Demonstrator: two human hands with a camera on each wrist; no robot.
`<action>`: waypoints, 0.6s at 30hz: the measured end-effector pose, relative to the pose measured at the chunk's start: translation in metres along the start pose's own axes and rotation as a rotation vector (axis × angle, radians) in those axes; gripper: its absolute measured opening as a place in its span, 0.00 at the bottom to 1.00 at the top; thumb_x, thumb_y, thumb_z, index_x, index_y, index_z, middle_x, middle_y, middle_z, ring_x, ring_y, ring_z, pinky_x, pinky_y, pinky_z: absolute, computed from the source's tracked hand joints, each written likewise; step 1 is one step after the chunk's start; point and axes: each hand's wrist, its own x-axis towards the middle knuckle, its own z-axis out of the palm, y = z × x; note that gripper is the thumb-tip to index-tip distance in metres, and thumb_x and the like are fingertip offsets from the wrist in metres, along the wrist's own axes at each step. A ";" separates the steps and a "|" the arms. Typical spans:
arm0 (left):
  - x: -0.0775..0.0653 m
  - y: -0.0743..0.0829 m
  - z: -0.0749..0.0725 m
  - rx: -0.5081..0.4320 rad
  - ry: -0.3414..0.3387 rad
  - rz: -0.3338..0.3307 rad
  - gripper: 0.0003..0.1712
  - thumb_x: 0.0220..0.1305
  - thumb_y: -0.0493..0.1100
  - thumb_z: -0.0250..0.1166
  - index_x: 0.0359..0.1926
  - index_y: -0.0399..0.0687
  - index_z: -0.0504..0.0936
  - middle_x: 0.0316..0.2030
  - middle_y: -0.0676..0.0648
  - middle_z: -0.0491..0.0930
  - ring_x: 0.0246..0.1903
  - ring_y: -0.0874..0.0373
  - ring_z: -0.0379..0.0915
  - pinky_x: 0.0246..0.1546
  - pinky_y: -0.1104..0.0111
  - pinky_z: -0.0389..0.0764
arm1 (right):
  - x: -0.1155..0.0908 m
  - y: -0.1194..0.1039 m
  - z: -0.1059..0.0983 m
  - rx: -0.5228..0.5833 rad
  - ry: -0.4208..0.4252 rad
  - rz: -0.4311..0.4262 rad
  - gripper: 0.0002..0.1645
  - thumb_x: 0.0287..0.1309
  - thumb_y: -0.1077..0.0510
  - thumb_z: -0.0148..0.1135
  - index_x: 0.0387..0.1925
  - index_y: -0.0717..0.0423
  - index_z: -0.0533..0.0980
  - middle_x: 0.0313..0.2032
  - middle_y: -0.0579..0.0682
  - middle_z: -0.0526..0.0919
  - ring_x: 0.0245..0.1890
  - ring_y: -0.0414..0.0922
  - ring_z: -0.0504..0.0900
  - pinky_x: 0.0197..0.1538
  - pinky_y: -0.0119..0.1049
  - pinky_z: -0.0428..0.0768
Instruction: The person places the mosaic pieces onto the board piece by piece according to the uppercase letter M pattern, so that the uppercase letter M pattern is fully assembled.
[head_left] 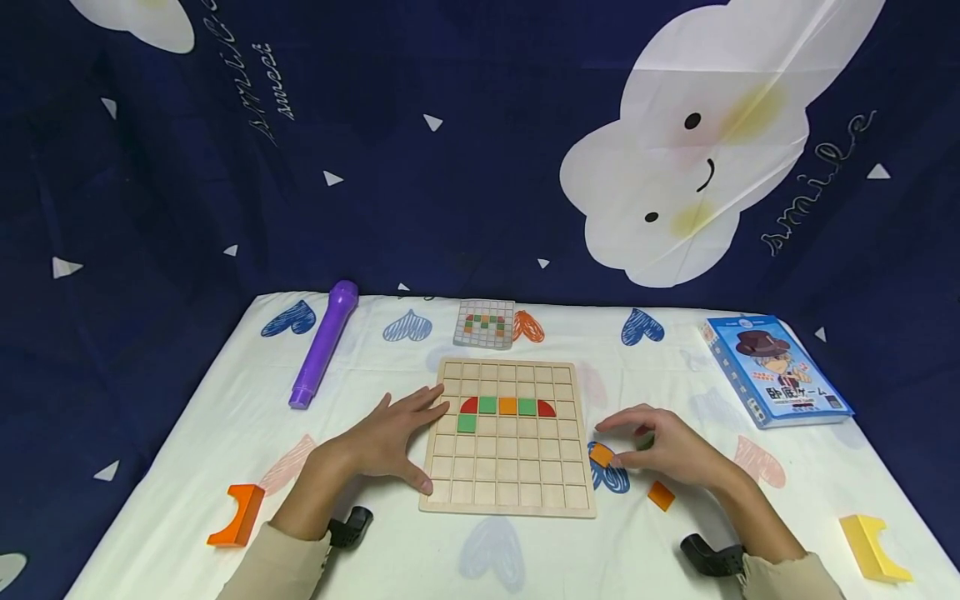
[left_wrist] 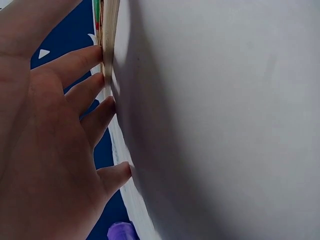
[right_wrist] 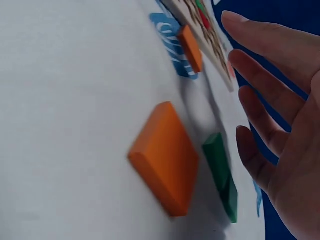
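Note:
A wooden grid board (head_left: 517,471) lies on the table, bearing red, green and orange tiles near its top rows. Along its left edge rests my left hand (head_left: 390,437), fingers spread, thumb by the lower corner. My right hand (head_left: 671,446) hovers right of the board with fingers loosely bent. Close to its thumb and fingertips lies an orange square tile (head_left: 602,455); in the right wrist view this orange tile (right_wrist: 190,49) sits on the cloth. Another orange tile (head_left: 661,496) is just below that hand. Green tiles (right_wrist: 221,175) lie partly hidden beneath it.
A small pattern card (head_left: 483,324) lies behind the board. Purple stick (head_left: 325,346) at back left, blue game box (head_left: 776,371) at back right. An orange arch block (head_left: 237,517) stands front left, a yellow one (head_left: 873,547) front right.

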 end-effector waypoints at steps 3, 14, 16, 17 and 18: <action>0.000 0.000 0.000 -0.002 0.002 0.005 0.69 0.36 0.65 0.83 0.77 0.45 0.63 0.82 0.44 0.49 0.82 0.39 0.44 0.75 0.28 0.41 | 0.000 0.001 0.004 -0.006 -0.017 0.013 0.24 0.51 0.48 0.78 0.52 0.41 0.85 0.52 0.39 0.88 0.50 0.33 0.79 0.53 0.26 0.78; 0.000 0.000 0.000 0.000 -0.001 -0.008 0.69 0.35 0.65 0.83 0.77 0.47 0.63 0.83 0.46 0.49 0.82 0.41 0.43 0.76 0.29 0.41 | 0.000 0.005 0.009 -0.007 -0.062 0.028 0.21 0.51 0.47 0.78 0.49 0.35 0.85 0.51 0.36 0.87 0.53 0.30 0.78 0.62 0.25 0.73; 0.001 0.000 0.000 0.000 -0.002 -0.010 0.69 0.35 0.65 0.83 0.77 0.47 0.63 0.83 0.46 0.48 0.82 0.41 0.42 0.77 0.29 0.41 | 0.000 0.006 0.009 -0.010 -0.061 0.018 0.21 0.52 0.47 0.78 0.49 0.35 0.85 0.50 0.35 0.87 0.53 0.30 0.78 0.62 0.25 0.73; 0.001 0.000 0.000 -0.001 -0.001 -0.009 0.69 0.35 0.65 0.83 0.77 0.47 0.63 0.83 0.46 0.49 0.82 0.41 0.42 0.76 0.29 0.41 | 0.001 0.006 0.009 -0.008 -0.063 0.016 0.21 0.52 0.47 0.78 0.49 0.35 0.85 0.50 0.35 0.87 0.53 0.30 0.78 0.62 0.25 0.73; 0.001 0.000 0.001 -0.004 -0.002 -0.014 0.69 0.35 0.65 0.84 0.77 0.47 0.63 0.83 0.46 0.49 0.82 0.42 0.42 0.77 0.30 0.41 | 0.001 0.006 0.009 -0.009 -0.063 0.012 0.21 0.52 0.47 0.78 0.49 0.35 0.85 0.50 0.35 0.88 0.54 0.30 0.78 0.62 0.25 0.73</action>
